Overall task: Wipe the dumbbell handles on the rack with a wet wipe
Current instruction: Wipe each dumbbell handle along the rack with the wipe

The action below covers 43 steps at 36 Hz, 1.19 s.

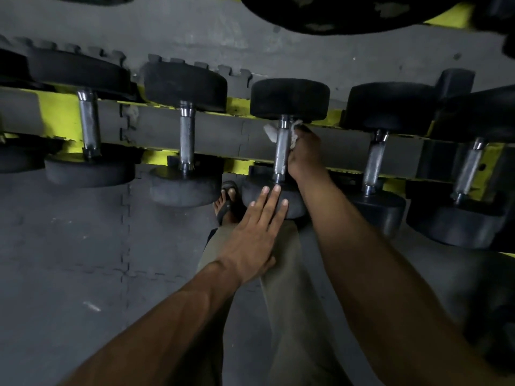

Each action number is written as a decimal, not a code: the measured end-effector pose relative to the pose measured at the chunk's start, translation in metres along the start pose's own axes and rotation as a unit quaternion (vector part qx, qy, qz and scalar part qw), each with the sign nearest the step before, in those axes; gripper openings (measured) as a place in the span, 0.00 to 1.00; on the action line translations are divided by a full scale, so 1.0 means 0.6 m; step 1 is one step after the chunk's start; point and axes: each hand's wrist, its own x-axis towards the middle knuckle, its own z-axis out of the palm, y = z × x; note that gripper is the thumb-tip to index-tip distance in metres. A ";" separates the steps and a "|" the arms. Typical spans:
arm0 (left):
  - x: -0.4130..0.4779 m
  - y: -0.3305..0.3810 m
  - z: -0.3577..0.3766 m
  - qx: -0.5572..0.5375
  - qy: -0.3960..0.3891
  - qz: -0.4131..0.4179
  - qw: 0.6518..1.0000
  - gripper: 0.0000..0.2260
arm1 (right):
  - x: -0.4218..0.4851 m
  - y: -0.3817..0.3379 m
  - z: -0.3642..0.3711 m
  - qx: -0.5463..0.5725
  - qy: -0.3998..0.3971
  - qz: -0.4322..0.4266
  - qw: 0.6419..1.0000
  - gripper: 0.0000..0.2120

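Several black dumbbells with chrome handles lie across a yellow rack (58,118). My right hand (305,154) grips the white wet wipe (271,132), which is wrapped behind the chrome handle (281,151) of the middle dumbbell; the wipe shows on both sides of the handle near its far end. My left hand (256,232) rests with straight fingers on the near black head (295,204) of that same dumbbell. Other handles stand to the left (186,135) and right (374,162).
Grey foam floor mats lie below the rack. My foot in a sandal (227,203) and a trouser leg show under the left hand. A large black weight plate (334,12) hangs over the top of the view. Further dumbbells crowd the right edge.
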 end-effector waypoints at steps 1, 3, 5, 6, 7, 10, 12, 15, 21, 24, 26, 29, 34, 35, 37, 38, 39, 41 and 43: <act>0.000 -0.002 0.000 0.004 0.000 0.002 1.000 0.57 | 0.011 0.005 0.001 -0.001 0.002 0.008 1.000 0.10; -0.001 -0.005 0.000 0.011 0.002 0.004 1.000 0.56 | 0.023 0.008 -0.002 0.003 -0.019 0.033 0.999 0.15; -0.002 -0.006 -0.003 0.015 0.010 0.008 1.000 0.55 | 0.028 0.001 -0.002 -0.019 -0.011 0.019 1.000 0.16; -0.004 -0.005 -0.005 0.013 0.009 0.010 1.000 0.55 | 0.022 0.000 -0.002 -0.042 -0.005 0.001 0.999 0.13; -0.005 -0.004 -0.005 0.013 0.006 0.011 1.000 0.54 | 0.014 -0.002 0.003 -0.063 0.011 -0.011 0.998 0.09; -0.005 0.001 -0.012 0.009 -0.003 0.006 1.000 0.54 | 0.003 0.016 0.012 -0.066 0.107 -0.074 0.989 0.10; -0.006 0.000 -0.018 0.009 -0.009 0.005 1.000 0.54 | -0.022 0.024 0.014 -0.114 0.153 -0.164 0.968 0.11; -0.005 -0.006 -0.018 0.009 -0.014 0.014 1.000 0.54 | -0.044 0.029 0.013 -0.217 0.158 -0.278 0.923 0.13; -0.001 -0.011 -0.009 0.007 -0.008 0.021 1.000 0.56 | -0.041 0.036 -0.027 -0.477 0.090 -0.403 0.776 0.19; -0.002 -0.010 -0.005 0.006 -0.009 0.020 1.000 0.56 | -0.027 0.045 -0.060 -0.559 0.015 -0.494 0.666 0.16; -0.002 -0.008 -0.003 0.004 -0.007 0.020 1.000 0.57 | -0.012 0.058 -0.070 -0.611 -0.054 -0.535 0.581 0.16; -0.002 -0.008 -0.005 0.004 -0.007 0.023 1.000 0.56 | 0.024 0.045 -0.064 -0.656 -0.082 -0.581 0.475 0.14; -0.001 -0.016 -0.004 0.002 -0.004 0.026 1.000 0.58 | 0.023 0.030 -0.039 -0.732 -0.097 -0.529 0.417 0.08; -0.001 -0.016 -0.003 0.000 -0.005 0.026 1.000 0.58 | 0.016 0.035 -0.037 -0.733 -0.141 -0.525 0.409 0.05; -0.003 -0.012 -0.007 -0.004 -0.010 0.026 1.000 0.57 | 0.015 0.032 -0.042 -0.728 -0.237 -0.544 0.342 0.07; -0.004 -0.010 -0.009 -0.004 -0.010 0.024 1.000 0.56 | 0.023 0.019 -0.046 -0.722 -0.261 -0.556 0.317 0.11; -0.004 -0.008 -0.012 -0.001 -0.009 0.022 1.000 0.55 | 0.034 0.001 -0.047 -0.715 -0.269 -0.566 0.311 0.14; -0.006 -0.006 -0.015 0.000 -0.007 0.017 1.000 0.54 | 0.049 -0.034 -0.042 -0.720 -0.252 -0.566 0.313 0.19; -0.008 -0.007 -0.016 -0.006 -0.002 0.014 1.000 0.53 | 0.044 -0.032 -0.032 -0.733 -0.220 -0.563 0.312 0.17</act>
